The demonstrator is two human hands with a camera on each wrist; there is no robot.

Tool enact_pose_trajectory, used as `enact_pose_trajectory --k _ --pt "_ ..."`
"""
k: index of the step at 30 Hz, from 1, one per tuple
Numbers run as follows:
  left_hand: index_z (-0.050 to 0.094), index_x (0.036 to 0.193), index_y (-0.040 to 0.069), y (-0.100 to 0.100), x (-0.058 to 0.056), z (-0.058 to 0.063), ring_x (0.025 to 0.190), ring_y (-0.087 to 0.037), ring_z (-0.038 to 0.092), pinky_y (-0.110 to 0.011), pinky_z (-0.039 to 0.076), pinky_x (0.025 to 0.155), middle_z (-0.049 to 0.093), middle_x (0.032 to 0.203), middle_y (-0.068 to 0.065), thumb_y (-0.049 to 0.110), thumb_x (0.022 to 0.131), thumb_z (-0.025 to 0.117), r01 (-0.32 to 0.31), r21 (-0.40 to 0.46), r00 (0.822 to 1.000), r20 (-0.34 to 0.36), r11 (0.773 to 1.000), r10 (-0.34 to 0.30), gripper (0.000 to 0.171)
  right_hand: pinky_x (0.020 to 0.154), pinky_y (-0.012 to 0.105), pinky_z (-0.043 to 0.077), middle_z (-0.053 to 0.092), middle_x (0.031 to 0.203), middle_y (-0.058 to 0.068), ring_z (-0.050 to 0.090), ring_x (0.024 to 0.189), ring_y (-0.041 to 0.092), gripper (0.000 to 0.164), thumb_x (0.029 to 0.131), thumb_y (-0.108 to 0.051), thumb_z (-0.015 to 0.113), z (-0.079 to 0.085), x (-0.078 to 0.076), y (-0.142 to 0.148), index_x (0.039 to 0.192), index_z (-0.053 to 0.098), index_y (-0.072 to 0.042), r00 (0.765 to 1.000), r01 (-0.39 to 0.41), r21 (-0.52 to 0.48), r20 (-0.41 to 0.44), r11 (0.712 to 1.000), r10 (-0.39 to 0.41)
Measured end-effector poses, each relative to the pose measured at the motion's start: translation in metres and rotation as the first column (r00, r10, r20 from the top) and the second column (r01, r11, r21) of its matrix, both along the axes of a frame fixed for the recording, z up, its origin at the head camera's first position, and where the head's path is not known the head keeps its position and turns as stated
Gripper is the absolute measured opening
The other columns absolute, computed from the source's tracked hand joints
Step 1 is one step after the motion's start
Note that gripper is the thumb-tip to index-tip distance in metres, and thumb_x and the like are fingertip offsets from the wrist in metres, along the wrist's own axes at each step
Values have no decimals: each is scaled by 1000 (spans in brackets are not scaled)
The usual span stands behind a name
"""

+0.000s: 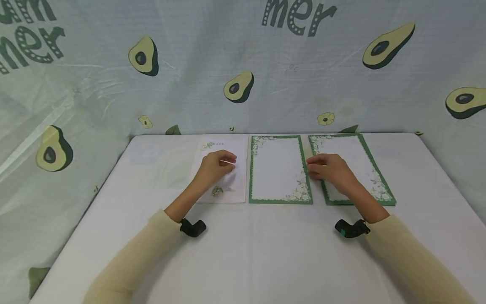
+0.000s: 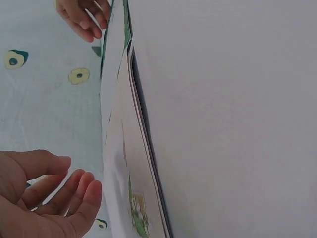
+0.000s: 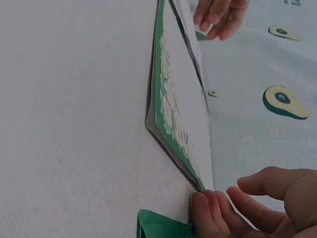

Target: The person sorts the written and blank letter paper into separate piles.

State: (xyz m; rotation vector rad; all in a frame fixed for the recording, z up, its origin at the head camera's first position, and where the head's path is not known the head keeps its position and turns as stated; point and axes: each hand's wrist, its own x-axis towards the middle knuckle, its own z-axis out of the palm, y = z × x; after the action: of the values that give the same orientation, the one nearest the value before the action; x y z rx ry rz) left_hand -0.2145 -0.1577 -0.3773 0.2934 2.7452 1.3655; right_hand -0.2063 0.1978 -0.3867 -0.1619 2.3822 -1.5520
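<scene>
Three stacks of printed paper lie side by side on the white table. The left, pale pink paper (image 1: 235,190) carries small floral prints. Over it hovers my left hand (image 1: 216,169), thumb and fingers apart and loosely bent, with nothing between them. The middle paper (image 1: 277,169) has a green border with white flowers. A matching green-bordered paper (image 1: 364,173) lies at the right, slightly slanted. My right hand (image 1: 332,171) is over its left side, fingertips at the middle paper's right edge. In the right wrist view those fingers (image 3: 210,210) appear to touch that edge; the thumb stands apart.
The white tabletop (image 1: 247,249) stretches in front of the papers. Behind it hangs a pale cloth (image 1: 190,105) printed with avocados and lettering. A black wrist camera (image 1: 193,228) sits on the left wrist, another black camera (image 1: 351,229) on the right.
</scene>
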Motion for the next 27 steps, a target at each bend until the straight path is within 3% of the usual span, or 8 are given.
enact_pose_trajectory --k 11,19,27 --pt "68 123 -3 28 -14 -7 110 -30 68 -36 60 91 72 115 -15 6 97 68 52 -1 995 82 999 -51 28 92 31 60 54 138 31 66 116 33 49 107 -16 54 4 -14 -4 146 44 11 995 -10 93 103 996 0" --pt "68 125 -5 37 -27 -11 91 -23 70 -29 57 74 72 109 -16 7 98 66 60 -62 986 160 996 -49 30 89 30 61 54 137 32 70 107 25 47 107 -14 52 5 -21 -6 145 44 12 994 -21 108 112 994 8" --pt "70 121 -5 42 -34 -10 88 -20 70 -29 56 76 74 103 -13 8 96 69 29 -59 973 230 998 -15 28 89 29 61 54 137 32 68 104 22 44 107 -13 51 1 -24 -5 144 47 13 993 -11 90 119 996 0"
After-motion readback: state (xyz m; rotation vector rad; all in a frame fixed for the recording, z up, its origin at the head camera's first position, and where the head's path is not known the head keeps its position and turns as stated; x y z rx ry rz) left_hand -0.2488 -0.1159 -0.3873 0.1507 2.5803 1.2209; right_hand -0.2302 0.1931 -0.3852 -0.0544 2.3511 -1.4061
